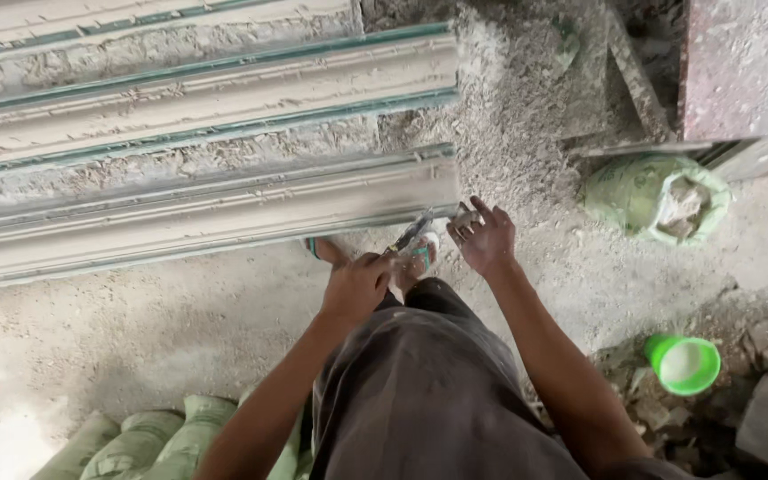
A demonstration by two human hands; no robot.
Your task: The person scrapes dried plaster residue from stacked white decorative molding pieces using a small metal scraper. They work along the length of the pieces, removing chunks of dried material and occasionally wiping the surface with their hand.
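My left hand [355, 286] grips the handle of a thin metal scraper [411, 233] whose blade reaches up to the near end of a long grey plaster moulding [224, 209]. My right hand [484, 235] is beside the same end, fingers spread, with a small pale lump of plaster [464, 219] at the fingertips. Below the blade my foot in a green-strapped sandal [417, 258] rests on the dusty floor. Dark trousers [428, 382] fill the lower middle.
More long mouldings [206, 89] lie in rows at the upper left on green-edged supports. An open green sack [660, 197] of white powder sits at right. A green cup [684, 363] stands by rubble. Stacked green sacks [135, 444] lie bottom left. A reddish slab [744, 62] stands top right.
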